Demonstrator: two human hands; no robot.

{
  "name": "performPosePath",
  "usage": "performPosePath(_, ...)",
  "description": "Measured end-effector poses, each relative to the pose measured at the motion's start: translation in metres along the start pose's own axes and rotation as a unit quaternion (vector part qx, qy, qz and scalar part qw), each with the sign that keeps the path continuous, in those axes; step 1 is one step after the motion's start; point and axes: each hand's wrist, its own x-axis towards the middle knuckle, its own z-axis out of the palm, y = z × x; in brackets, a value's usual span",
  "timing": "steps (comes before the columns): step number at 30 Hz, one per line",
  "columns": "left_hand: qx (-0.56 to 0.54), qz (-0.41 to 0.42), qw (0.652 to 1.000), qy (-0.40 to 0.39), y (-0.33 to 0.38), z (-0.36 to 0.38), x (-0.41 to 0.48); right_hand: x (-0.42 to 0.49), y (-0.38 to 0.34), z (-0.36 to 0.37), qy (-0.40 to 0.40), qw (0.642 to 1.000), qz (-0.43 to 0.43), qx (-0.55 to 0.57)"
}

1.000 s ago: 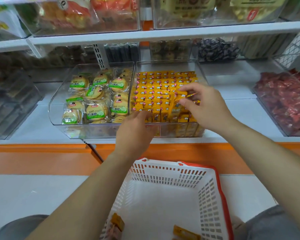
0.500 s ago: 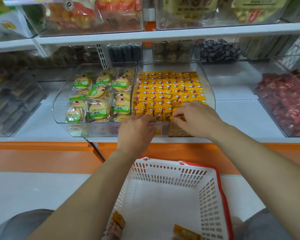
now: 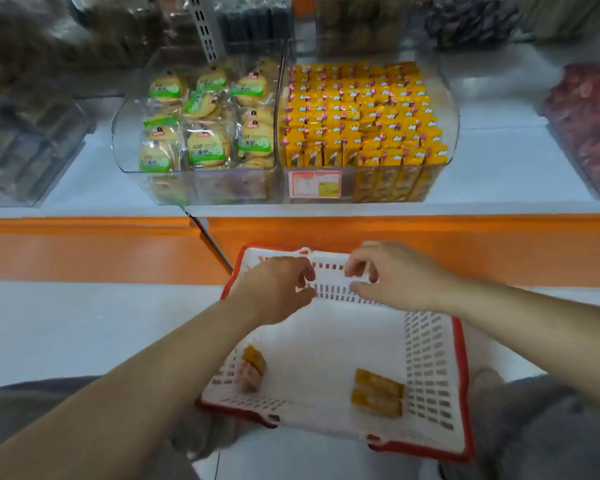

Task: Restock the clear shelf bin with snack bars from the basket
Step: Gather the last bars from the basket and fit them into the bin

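1. Both hands hovered over the far end of the basket (image 3: pixel 433 368), centre of the frame. Left hand (image 3: pixel 278 289) was palm-down, fingers curled loosely inward; nothing visibly held. Right hand (image 3: pixel 392 275) also had its fingers curled, thumb and forefinger near each other; whether they pinched anything I could not tell, since the frame was blurred.
2. The basket – white mesh walls, red rim – sat low in the frame between the person's knees. Count inside: three snack bars visible. One bar (image 3: pixel 254 360) lay at the lower-left wall with a pinkish wrapper end just beside it; two bars (image 3: pixel 378 393) lay side by side, touching, at lower centre-right.
3. The clear shelf bin (image 3: pixel 447 109) stood at upper centre-right on the white shelf (image 3: pixel 499 161). It was packed with yellow snack bars (image 3: pixel 357 112) standing on end in rows – too many and too blurred to count exactly. One price label (image 3: pixel 315 184) was on its front wall.
4. Directly left of it, touching, one second clear bin (image 3: pixel 125 133) held round cakes in green-labelled wrappers (image 3: pixel 207 147); about ten showed.
5. One bin of red-wrapped items (image 3: pixel 589 126) at the right edge, well apart.
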Motion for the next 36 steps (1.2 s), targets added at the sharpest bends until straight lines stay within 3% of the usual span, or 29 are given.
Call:
performPosePath(4,-0.006,-0.108,0.988,-0.11,-0.046,0.069,0.012,0.008,0.043,0.1,-0.182,0.98,0.078,0.018)
performPosePath(8,0.054,-0.141,0.972,-0.178,-0.096,0.139,0.007,0.009,0.082,0.183,-0.227,0.951,0.199,0.068)
performPosePath(12,0.154,-0.129,0.956,-0.215,-0.13,0.184,0.005,-0.003,0.107,0.247,-0.282,0.918,0.264,0.091)
performPosePath(19,0.238,-0.085,0.901,-0.352,-0.134,0.215,0.008,-0.018,0.11,0.287,-0.393,0.891,0.226,0.003)
performPosePath(22,0.2,-0.104,0.903,-0.365,-0.139,0.214,0.015,-0.02,0.11,0.288,-0.435,0.874,0.219,-0.016)
performPosePath(26,0.093,-0.089,0.918,-0.375,-0.15,0.215,0.019,-0.026,0.111,0.295,-0.436,0.876,0.204,-0.007)
performPosePath(30,-0.029,-0.142,0.921,-0.362,-0.154,0.223,0.009,-0.022,0.109,0.296,-0.443,0.875,0.196,0.003)
performPosePath(36,-0.062,-0.193,0.907,-0.368,-0.154,0.23,0.001,-0.019,0.109,0.297,-0.463,0.861,0.208,0.036)
